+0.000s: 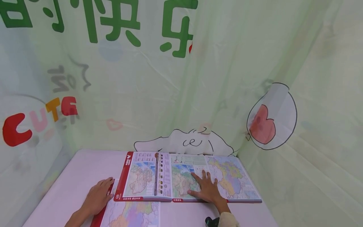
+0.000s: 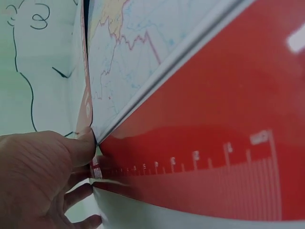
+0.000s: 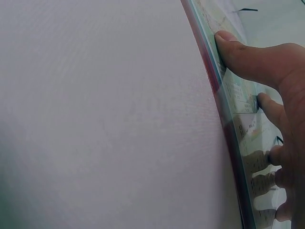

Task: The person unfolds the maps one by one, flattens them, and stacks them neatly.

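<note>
At the near side of the wide map, partly covered by it, lies a second map, whose red edge the left hand pinches. On the wide map's middle the right hand rests, its fingers spread apart.
</note>
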{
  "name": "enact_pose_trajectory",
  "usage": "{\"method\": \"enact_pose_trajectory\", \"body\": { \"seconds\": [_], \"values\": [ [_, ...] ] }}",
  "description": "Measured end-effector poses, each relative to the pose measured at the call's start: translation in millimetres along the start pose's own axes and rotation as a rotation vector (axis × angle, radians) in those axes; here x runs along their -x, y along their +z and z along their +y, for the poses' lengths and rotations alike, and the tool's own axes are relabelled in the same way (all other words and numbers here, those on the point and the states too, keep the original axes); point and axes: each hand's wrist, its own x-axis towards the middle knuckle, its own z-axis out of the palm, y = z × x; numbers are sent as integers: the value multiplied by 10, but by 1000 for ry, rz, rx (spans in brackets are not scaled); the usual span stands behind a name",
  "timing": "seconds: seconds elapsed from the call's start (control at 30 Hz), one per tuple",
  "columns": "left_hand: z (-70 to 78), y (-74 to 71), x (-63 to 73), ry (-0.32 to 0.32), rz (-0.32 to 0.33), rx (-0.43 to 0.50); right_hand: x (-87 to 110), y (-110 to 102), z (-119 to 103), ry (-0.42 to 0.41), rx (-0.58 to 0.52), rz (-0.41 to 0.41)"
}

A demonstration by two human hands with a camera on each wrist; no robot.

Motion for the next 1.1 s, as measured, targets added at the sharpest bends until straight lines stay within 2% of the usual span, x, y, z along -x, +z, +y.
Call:
{"method": "enact_pose_trajectory", "body": {
  "seconds": [0.17, 0.47, 0.6, 0.67, 0.83, 0.9, 1.1],
  "values": [
    [42, 47, 139, -30, -18, -3, 6, 57, 29, -25, -14, 33],
    [45, 205, 355, -85, -92, -19, 35, -16, -30, 19, 3, -25],
    [108, 206, 479, -58, -114, -36, 47, -23, -30, 3, -20, -7],
    [131, 220, 537, -38, -121, -36, 12, 73, 64, -10, -29, 16],
    [184, 231, 640, -17, -128, 3, -30, 153, 119, -8, -28, 29],
    [200, 229, 679, -8, -136, 24, -16, 79, 49, 6, -36, 13],
    [268, 213, 769, 11, -170, 110, -51, 26, 48, 39, 0, -36]
  ]
}}
